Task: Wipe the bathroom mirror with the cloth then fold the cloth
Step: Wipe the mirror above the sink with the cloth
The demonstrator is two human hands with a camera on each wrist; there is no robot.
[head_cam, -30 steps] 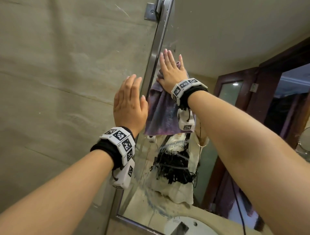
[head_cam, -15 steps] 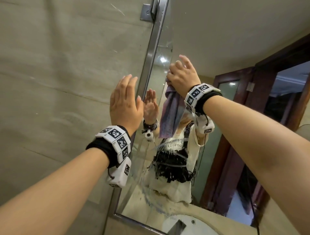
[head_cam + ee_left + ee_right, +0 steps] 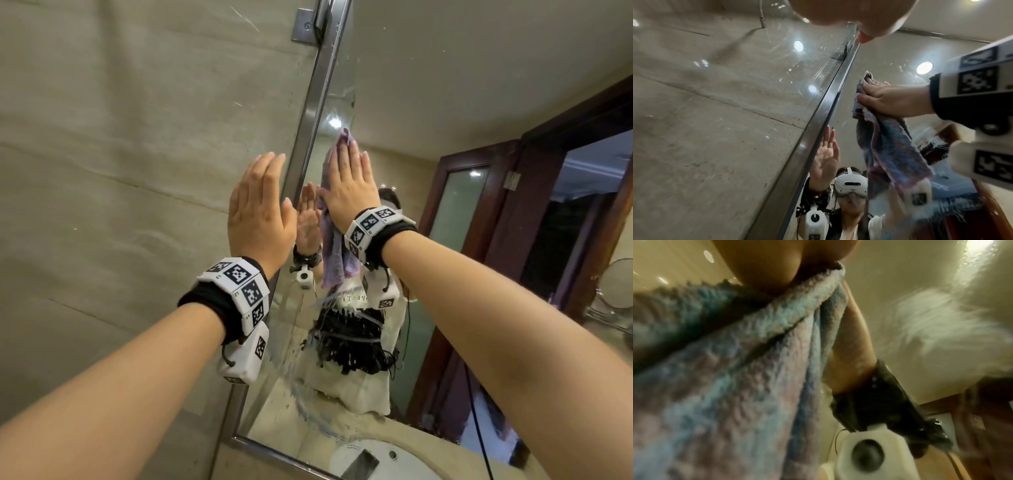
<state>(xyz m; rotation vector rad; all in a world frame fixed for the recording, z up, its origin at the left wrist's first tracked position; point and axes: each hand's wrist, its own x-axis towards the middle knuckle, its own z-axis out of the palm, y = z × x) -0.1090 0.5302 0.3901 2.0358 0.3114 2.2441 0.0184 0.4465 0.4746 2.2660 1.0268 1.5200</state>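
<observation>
My right hand [image 3: 349, 185] lies flat with straight fingers on a purple-blue cloth [image 3: 332, 253], pressing it against the mirror [image 3: 428, 102] close to its left edge. The cloth [image 3: 885, 146] hangs down below the palm in loose folds, and it fills the right wrist view as blurred cloth [image 3: 735, 369]. My left hand [image 3: 257, 205] is open and upright beside the mirror's metal frame [image 3: 308, 137], fingers straight, over the tiled wall; whether it touches the wall I cannot tell. Wet smears show on the glass lower down.
A beige tiled wall [image 3: 120, 171] fills the left. A metal bracket [image 3: 305, 25] sits at the frame's top. Below the mirror is a white basin with a tap [image 3: 363, 464]. The mirror reflects a person, a dark wooden door [image 3: 462, 212] and a round mirror [image 3: 616, 284].
My right hand went from curled around the bunched cloth to flat on it, and slid left and down toward the frame. The left hand stayed where it was.
</observation>
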